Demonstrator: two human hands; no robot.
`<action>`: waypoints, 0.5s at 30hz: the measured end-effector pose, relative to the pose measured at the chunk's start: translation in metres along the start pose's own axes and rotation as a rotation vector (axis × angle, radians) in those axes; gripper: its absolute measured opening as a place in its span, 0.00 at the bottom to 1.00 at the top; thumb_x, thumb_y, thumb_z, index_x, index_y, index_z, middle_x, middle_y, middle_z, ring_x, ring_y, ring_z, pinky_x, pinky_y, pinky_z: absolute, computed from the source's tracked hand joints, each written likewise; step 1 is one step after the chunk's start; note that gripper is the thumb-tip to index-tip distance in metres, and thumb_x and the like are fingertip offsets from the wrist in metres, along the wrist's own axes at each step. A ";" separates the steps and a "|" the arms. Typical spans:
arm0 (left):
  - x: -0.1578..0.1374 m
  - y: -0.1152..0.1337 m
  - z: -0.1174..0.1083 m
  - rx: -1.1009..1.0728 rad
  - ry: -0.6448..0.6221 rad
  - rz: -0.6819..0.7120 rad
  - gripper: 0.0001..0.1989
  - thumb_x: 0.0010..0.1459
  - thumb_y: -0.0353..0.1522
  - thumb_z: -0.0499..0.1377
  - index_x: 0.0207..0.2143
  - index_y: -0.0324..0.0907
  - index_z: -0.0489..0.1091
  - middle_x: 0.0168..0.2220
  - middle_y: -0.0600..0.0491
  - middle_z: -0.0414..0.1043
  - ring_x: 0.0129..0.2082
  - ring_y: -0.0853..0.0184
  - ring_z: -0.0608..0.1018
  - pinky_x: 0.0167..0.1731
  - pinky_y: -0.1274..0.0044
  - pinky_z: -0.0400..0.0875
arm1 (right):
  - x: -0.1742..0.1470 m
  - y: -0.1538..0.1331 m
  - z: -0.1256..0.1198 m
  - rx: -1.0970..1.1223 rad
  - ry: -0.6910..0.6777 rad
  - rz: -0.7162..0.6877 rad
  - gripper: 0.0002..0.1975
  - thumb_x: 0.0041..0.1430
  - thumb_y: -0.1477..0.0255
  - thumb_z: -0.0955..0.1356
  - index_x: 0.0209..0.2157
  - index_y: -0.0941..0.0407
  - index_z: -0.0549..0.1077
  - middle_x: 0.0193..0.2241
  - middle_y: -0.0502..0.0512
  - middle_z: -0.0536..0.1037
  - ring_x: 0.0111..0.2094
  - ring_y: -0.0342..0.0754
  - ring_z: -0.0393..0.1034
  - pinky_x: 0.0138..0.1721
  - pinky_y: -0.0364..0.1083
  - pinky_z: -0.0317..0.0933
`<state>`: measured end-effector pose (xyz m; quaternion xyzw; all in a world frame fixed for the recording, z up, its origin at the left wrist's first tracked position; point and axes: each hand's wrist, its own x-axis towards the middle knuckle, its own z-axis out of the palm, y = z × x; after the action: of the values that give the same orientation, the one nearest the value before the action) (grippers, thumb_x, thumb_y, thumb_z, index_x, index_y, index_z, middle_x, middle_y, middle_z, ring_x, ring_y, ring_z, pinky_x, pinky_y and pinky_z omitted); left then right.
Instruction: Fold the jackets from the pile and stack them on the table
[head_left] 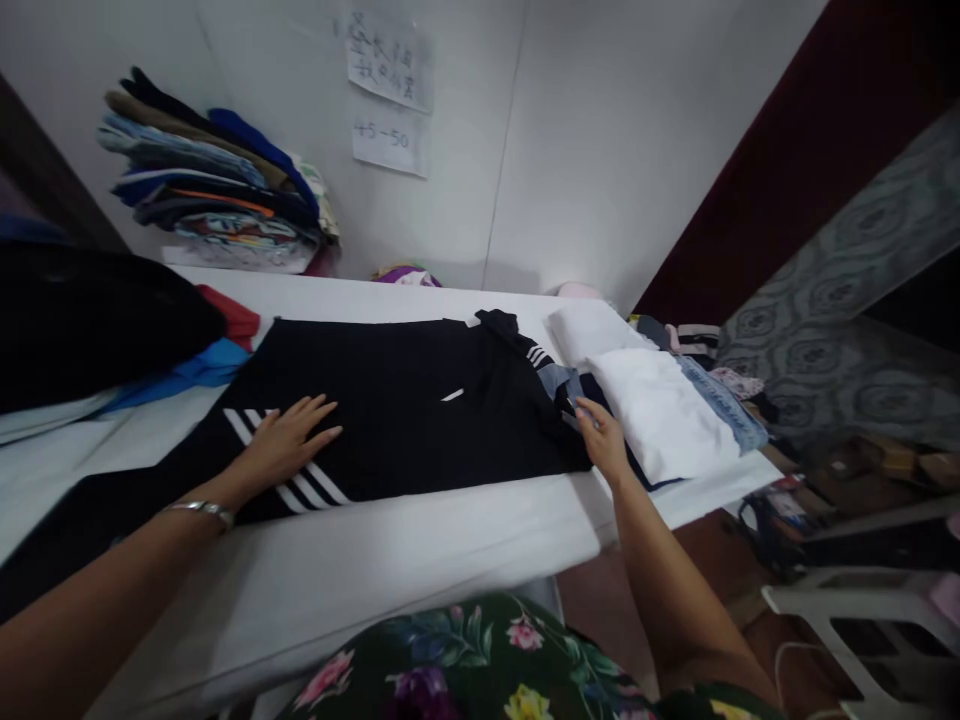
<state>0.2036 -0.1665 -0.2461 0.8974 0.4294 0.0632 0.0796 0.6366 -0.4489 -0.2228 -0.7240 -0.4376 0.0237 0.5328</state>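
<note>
A black garment with white stripes (390, 400) lies spread across the white table, a small white mark near its middle. My left hand (289, 438) rests flat on its left part, over the stripes, fingers stretched out. At the garment's right end, where the cloth is bunched and a grey-blue piece (559, 380) shows, my right hand (604, 440) pinches the edge between thumb and fingers. Exactly which layer it grips is hard to make out. Just right of that hand lies a folded white garment (660, 415).
Stacked folded clothes (217, 190) stand at the back left. A black bulky item (97, 325) and blue cloth (184, 375) lie on the left. Paper notes (390, 140) hang on the wall. A white plastic chair (870, 630) stands at lower right, beyond the table's edge.
</note>
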 end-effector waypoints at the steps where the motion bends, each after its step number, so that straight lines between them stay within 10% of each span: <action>1: 0.001 0.003 -0.002 -0.008 0.025 -0.008 0.28 0.63 0.43 0.45 0.60 0.38 0.63 0.65 0.40 0.57 0.66 0.49 0.56 0.60 0.52 0.53 | -0.003 -0.003 -0.013 -0.004 0.047 -0.007 0.18 0.58 0.58 0.66 0.43 0.55 0.78 0.45 0.59 0.79 0.49 0.54 0.71 0.55 0.56 0.61; 6: 0.011 0.059 0.000 -0.071 0.166 0.170 0.25 0.61 0.43 0.48 0.52 0.36 0.71 0.61 0.39 0.64 0.63 0.50 0.63 0.59 0.57 0.59 | -0.033 0.009 -0.053 -0.083 0.086 0.051 0.16 0.57 0.60 0.68 0.42 0.54 0.78 0.43 0.59 0.80 0.47 0.54 0.72 0.54 0.56 0.61; 15: 0.047 0.218 0.016 -0.235 0.073 0.594 0.20 0.62 0.38 0.50 0.52 0.40 0.71 0.60 0.44 0.65 0.63 0.57 0.64 0.61 0.60 0.58 | -0.050 0.044 -0.038 -0.051 -0.025 0.149 0.27 0.49 0.62 0.72 0.52 0.55 0.73 0.53 0.62 0.74 0.54 0.58 0.68 0.57 0.59 0.58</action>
<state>0.4017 -0.2663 -0.2171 0.9653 0.1408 0.1651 0.1452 0.6516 -0.5124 -0.2631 -0.7675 -0.3896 0.0609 0.5054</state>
